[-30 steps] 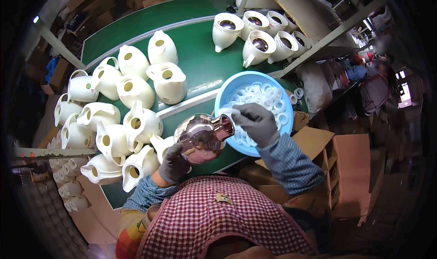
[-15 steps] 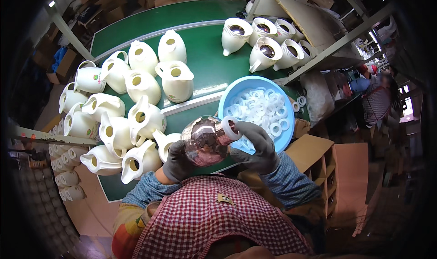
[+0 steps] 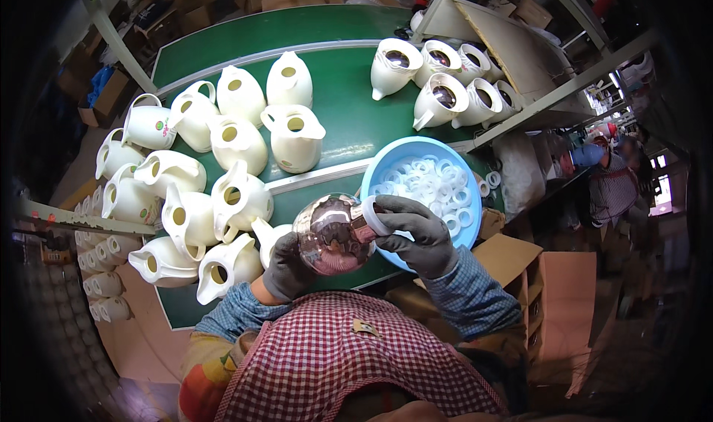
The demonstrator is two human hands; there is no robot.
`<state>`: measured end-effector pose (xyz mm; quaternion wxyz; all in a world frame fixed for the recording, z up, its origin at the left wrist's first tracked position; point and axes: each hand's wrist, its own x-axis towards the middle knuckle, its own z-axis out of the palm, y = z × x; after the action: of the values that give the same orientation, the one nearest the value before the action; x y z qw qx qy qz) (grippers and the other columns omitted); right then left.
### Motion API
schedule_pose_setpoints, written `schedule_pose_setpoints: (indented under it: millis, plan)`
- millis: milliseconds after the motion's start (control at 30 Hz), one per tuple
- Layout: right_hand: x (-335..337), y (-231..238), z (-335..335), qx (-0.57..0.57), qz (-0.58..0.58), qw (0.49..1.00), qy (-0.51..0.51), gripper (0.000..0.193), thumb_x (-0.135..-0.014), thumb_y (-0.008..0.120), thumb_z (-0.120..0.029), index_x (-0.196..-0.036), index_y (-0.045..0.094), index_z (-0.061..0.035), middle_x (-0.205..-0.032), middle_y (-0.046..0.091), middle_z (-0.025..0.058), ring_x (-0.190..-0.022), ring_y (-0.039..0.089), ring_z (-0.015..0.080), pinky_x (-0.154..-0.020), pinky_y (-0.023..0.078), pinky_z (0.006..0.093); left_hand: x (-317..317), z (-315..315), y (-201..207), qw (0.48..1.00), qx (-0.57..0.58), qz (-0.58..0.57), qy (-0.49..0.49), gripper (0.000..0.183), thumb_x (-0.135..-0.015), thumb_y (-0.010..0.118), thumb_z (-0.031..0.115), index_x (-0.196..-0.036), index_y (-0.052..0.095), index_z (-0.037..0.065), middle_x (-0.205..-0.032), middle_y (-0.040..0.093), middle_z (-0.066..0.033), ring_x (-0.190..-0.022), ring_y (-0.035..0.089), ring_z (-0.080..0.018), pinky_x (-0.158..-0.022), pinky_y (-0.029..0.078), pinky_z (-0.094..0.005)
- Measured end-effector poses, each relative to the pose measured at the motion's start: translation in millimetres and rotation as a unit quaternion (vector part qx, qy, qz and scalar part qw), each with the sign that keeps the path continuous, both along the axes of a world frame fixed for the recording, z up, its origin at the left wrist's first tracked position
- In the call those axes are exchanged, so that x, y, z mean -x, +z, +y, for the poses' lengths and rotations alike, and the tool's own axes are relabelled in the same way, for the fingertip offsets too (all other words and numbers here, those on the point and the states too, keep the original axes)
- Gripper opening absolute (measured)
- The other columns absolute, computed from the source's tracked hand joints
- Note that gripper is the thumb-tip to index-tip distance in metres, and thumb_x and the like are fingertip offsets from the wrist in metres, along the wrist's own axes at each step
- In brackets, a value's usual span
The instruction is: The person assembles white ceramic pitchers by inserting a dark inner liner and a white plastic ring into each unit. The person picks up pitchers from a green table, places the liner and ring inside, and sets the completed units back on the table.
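Note:
In front of my chest a shiny, silvered glass flask liner lies on its side, its neck pointing right. My gloved left hand grips the round body from the left. A translucent white plastic ring sits at the liner's neck, with the gloved fingers of my right hand closed on it. How far the ring goes over the neck is hard to make out. Beyond my right hand stands a light blue basin holding many similar rings.
Several white jug shells crowd the left of the green bench. At the back right, more white jugs have dark, shiny insides. Loose rings lie right of the basin. A cardboard box stands by my right arm; another person is far right.
My right hand has turned and its fingers now close over the ring at the neck. The liner has stayed almost in place; the view has shifted slightly.

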<state>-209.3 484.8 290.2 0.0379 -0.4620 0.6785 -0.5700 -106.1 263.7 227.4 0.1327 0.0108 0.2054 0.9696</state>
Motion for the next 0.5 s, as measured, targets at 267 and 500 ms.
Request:
schedule_pose_setpoints:
  millis: [267,500]
  plan:
    - [-11.1,35.0,-4.2,-0.135,0.038,0.990,0.005,0.045,-0.100,0.064,-0.021,-0.137,0.059,0.0039,-0.143,0.053,0.0299,-0.133,0.054,0.0441,-0.110,0.045,0.0474,-15.5,-7.5,-22.7,0.992,-0.048,-0.113,0.018,0.082,-0.090,0.060,0.052,-0.154,0.038,0.005,-0.152,0.048,-0.0196,-0.137,0.051,-0.0350,-0.118,0.038,-0.0520]
    - [-15.2,8.0,-10.1,-0.090,0.025,0.996,-0.017,0.088,-0.095,0.070,-0.039,-0.157,0.026,0.0041,-0.160,0.029,0.0317,-0.149,0.030,0.0471,-0.122,0.026,0.0518,-20.1,-14.6,-24.8,0.984,0.170,-0.014,0.056,0.090,-0.087,0.065,0.057,-0.154,0.037,0.004,-0.151,0.050,-0.0176,-0.136,0.052,-0.0317,-0.115,0.042,-0.0476]
